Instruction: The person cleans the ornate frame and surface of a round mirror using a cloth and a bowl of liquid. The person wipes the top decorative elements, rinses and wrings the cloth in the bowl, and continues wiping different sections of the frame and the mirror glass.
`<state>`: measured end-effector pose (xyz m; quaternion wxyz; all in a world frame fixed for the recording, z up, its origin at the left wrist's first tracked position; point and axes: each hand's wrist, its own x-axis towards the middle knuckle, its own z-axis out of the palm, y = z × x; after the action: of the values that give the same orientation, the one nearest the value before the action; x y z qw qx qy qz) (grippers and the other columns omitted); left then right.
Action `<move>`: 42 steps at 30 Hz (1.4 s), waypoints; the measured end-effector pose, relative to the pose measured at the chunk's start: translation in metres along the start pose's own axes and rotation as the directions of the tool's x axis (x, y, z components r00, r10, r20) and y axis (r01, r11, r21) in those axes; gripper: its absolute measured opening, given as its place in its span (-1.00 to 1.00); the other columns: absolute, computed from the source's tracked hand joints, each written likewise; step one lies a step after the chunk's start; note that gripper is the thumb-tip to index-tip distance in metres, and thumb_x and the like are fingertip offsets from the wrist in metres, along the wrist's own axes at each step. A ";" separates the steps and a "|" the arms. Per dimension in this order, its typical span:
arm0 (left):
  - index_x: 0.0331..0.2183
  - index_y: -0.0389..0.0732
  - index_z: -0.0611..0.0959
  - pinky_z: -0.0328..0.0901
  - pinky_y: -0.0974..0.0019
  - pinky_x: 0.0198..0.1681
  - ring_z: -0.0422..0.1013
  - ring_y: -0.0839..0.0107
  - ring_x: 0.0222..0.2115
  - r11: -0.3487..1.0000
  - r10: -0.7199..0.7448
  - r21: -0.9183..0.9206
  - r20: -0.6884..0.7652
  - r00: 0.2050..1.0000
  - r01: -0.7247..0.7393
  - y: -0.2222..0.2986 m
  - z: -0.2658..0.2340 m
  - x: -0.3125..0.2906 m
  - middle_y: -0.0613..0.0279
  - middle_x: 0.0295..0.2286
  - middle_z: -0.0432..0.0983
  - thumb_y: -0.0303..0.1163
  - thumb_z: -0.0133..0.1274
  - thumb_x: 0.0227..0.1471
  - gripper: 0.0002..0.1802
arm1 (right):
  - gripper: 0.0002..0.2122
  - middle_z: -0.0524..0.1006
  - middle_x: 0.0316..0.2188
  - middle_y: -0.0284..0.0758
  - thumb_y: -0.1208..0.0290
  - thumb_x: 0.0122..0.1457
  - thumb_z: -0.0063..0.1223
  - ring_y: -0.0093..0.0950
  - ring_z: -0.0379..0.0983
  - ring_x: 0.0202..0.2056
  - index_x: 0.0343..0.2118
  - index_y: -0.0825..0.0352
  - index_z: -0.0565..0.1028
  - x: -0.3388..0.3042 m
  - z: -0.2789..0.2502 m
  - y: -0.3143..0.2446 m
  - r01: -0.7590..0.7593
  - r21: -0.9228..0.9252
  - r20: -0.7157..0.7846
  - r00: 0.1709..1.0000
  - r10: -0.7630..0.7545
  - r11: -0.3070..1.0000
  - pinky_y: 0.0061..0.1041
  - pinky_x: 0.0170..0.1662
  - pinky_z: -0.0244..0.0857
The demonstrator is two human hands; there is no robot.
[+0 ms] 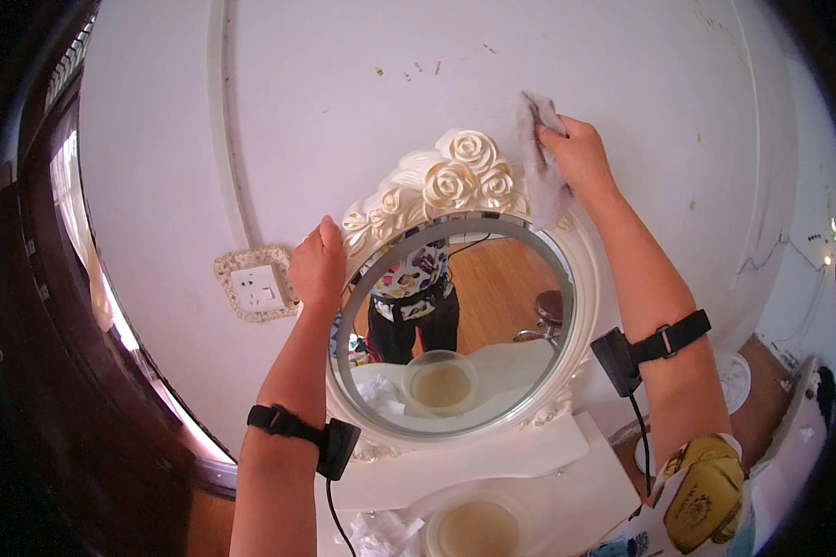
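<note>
An oval mirror [497,288] in a cream frame stands upright on a white dresser top [567,455], close to the wall. Carved roses [450,184] crown the frame. My left hand [316,265] is closed on the frame's left edge, its thumb pointing up and its other fingers mostly hidden. In my right hand [581,160] a crumpled grey cloth [543,176] is pinched. It hangs down beside the roses, its lower end against the upper right of the frame.
A bowl of cloudy brownish water [478,529] and crumpled white tissue [381,536] sit at the dresser's front. A wall socket [258,288] with an ornate surround is left of the mirror. Black cables hang from both forearm straps. A white bucket [734,382] stands at right.
</note>
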<state>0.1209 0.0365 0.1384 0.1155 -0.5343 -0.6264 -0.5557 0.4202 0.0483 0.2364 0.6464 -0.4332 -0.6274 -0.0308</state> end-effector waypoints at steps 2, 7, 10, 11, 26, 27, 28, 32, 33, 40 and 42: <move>-0.45 -0.20 0.55 0.19 0.02 -0.27 0.34 -0.06 -0.35 1.000 0.003 0.015 -0.002 1.000 -0.003 -0.002 0.000 -0.001 -0.05 -0.43 0.45 -0.01 -0.51 0.03 -0.40 | -0.72 0.48 -0.45 -0.05 0.31 -0.06 -0.08 -0.27 0.44 -0.41 -0.36 0.42 0.47 0.000 -0.004 -0.007 -0.051 0.171 0.193 0.981 0.017 0.984 -0.37 -0.32 0.26; -0.46 -0.20 0.55 0.19 0.03 -0.27 0.33 -0.07 -0.35 1.000 -0.029 -0.001 0.018 0.999 0.029 0.002 -0.005 -0.001 -0.04 -0.42 0.45 0.01 -0.51 0.03 -0.39 | -0.69 0.46 -0.52 -0.08 0.27 -0.05 -0.18 -0.33 0.40 -0.46 -0.42 0.46 0.45 -0.003 0.039 -0.020 0.000 0.177 0.269 0.962 -0.048 0.984 -0.35 -0.34 0.23; -0.46 -0.19 0.55 0.18 0.02 -0.27 0.33 -0.07 -0.34 0.998 -0.047 0.050 0.028 0.999 0.045 0.001 -0.002 0.001 -0.03 -0.41 0.46 0.01 -0.51 0.03 -0.40 | -0.69 0.44 -0.57 -0.14 0.27 -0.05 -0.21 -0.36 0.37 -0.50 -0.44 0.46 0.44 0.005 0.047 -0.011 -0.157 0.172 0.295 0.950 0.101 0.972 -0.37 -0.37 0.22; -0.46 -0.19 0.55 0.18 0.02 -0.27 0.33 -0.07 -0.34 0.998 -0.050 0.048 0.022 0.999 0.049 0.002 -0.001 0.002 -0.03 -0.41 0.46 0.01 -0.51 0.03 -0.40 | -0.70 0.42 -0.59 -0.17 0.28 -0.05 -0.20 -0.37 0.35 -0.52 -0.45 0.45 0.44 0.008 0.048 -0.007 -0.170 0.108 0.267 0.954 0.136 0.980 -0.39 -0.39 0.21; -0.50 -0.20 0.56 0.21 0.02 -0.33 0.36 -0.06 -0.43 1.000 0.019 0.021 0.001 1.000 -0.019 -0.006 -0.001 0.001 -0.04 -0.50 0.46 -0.03 -0.45 0.04 -0.43 | -0.86 0.46 -0.63 -0.29 0.47 -0.25 0.03 -0.54 0.31 -0.59 -0.59 0.43 0.50 0.045 0.068 -0.075 0.115 -0.229 0.656 0.752 0.066 0.967 -0.47 -0.58 0.17; -0.50 -0.20 0.56 0.21 0.02 -0.33 0.36 -0.06 -0.43 1.000 0.019 0.020 0.007 1.000 -0.019 -0.005 -0.003 0.000 -0.04 -0.50 0.46 -0.03 -0.45 0.04 -0.43 | -0.86 0.46 -0.63 -0.29 0.47 -0.25 0.04 -0.53 0.33 -0.58 -0.58 0.43 0.49 0.044 0.066 -0.070 0.002 -0.153 0.646 0.757 0.098 0.988 -0.46 -0.58 0.18; -0.49 -0.20 0.56 0.21 0.02 -0.32 0.36 -0.06 -0.42 1.000 0.011 0.013 -0.005 1.000 -0.011 -0.003 -0.005 -0.002 -0.04 -0.49 0.46 -0.03 -0.45 0.03 -0.44 | -0.84 0.46 -0.61 -0.29 0.45 -0.22 0.04 -0.52 0.35 -0.56 -0.56 0.44 0.49 0.043 0.066 -0.065 -0.147 -0.070 0.621 0.768 0.158 0.987 -0.47 -0.57 0.20; -0.47 -0.21 0.56 0.20 0.01 -0.30 0.35 -0.07 -0.40 1.000 -0.011 0.008 0.015 1.000 0.011 -0.001 -0.006 -0.001 -0.05 -0.46 0.46 -0.02 -0.47 0.03 -0.42 | -0.79 0.47 -0.58 -0.27 0.39 -0.08 -0.03 -0.52 0.39 -0.57 -0.48 0.47 0.48 0.031 0.053 -0.049 -0.370 0.088 0.545 0.795 0.266 0.925 -0.48 -0.59 0.22; -0.47 -0.21 0.56 0.20 0.01 -0.30 0.35 -0.07 -0.40 1.000 -0.006 0.013 0.021 1.000 0.005 -0.004 -0.005 0.000 -0.05 -0.46 0.46 -0.02 -0.47 0.03 -0.42 | -0.79 0.47 -0.58 -0.27 0.39 -0.08 -0.03 -0.52 0.39 -0.57 -0.48 0.47 0.48 0.026 0.051 -0.036 -0.378 0.091 0.543 0.795 0.272 0.921 -0.48 -0.59 0.22; -0.47 -0.23 0.55 0.18 0.03 -0.29 0.34 -0.08 -0.38 0.999 -0.033 0.021 -0.001 0.999 0.033 -0.006 0.001 0.005 -0.10 -0.47 0.44 0.04 -0.48 0.00 -0.38 | -0.71 0.47 -0.57 -0.22 0.28 0.02 -0.13 -0.40 0.38 -0.54 -0.33 0.41 0.46 -0.020 0.010 0.019 -0.192 0.119 0.357 0.924 0.138 0.974 -0.45 -0.42 0.21; -0.49 -0.25 0.54 0.18 0.04 -0.30 0.34 -0.08 -0.39 1.000 -0.016 0.017 -0.002 1.000 0.016 -0.008 0.003 0.004 -0.11 -0.49 0.44 0.05 -0.47 0.00 -0.38 | -0.71 0.47 -0.56 -0.23 0.27 0.02 -0.12 -0.40 0.38 -0.54 -0.30 0.38 0.46 -0.028 -0.002 0.021 -0.235 0.088 0.377 0.907 0.186 0.968 -0.44 -0.42 0.22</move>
<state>0.1140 0.0431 0.1358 0.1162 -0.5279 -0.6352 -0.5517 0.4282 0.0461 0.2026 0.5449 -0.4531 -0.6867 0.1619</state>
